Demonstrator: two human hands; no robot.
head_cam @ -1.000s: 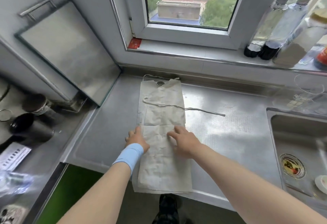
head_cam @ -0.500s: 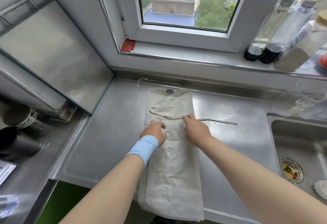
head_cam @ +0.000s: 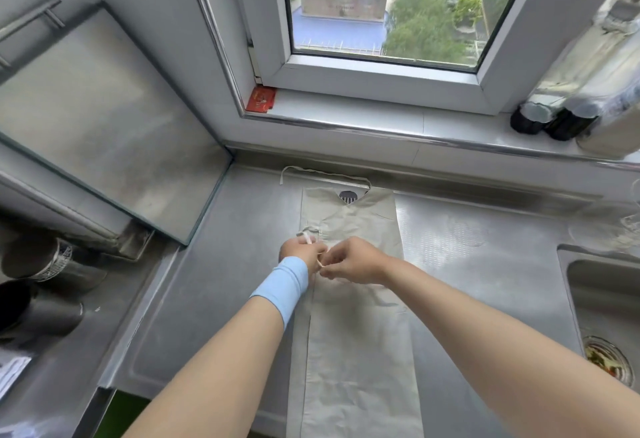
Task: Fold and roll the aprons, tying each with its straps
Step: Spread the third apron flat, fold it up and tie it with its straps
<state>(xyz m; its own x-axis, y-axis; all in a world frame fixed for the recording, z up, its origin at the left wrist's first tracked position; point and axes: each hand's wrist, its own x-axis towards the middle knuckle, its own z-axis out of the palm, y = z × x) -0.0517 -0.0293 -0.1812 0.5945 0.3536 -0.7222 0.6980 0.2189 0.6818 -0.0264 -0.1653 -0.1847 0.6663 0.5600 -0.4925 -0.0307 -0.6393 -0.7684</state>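
A beige apron [head_cam: 356, 333] lies folded into a long narrow strip on the steel counter [head_cam: 221, 299], its near end hanging over the front edge. Its neck loop [head_cam: 311, 171] rests on the counter beyond the far end. My left hand [head_cam: 300, 251], with a light blue wristband, and my right hand [head_cam: 349, 260] meet over the strip's left side, both pinching the thin waist strap [head_cam: 320, 260]. The strap is gathered between my fingers, with a bit looping near my left hand.
A sink [head_cam: 609, 320] with a strainer lies at the right. Dark bottles [head_cam: 550, 119] stand on the windowsill, and a red packet [head_cam: 261, 99] lies at its left end. A steel panel [head_cam: 97, 126] leans at the left, with dark cups [head_cam: 38, 285] below it.
My hands moved up the apron from its middle to the waist strap. The strap that lay stretched out to the right across the counter is now gathered in both hands.
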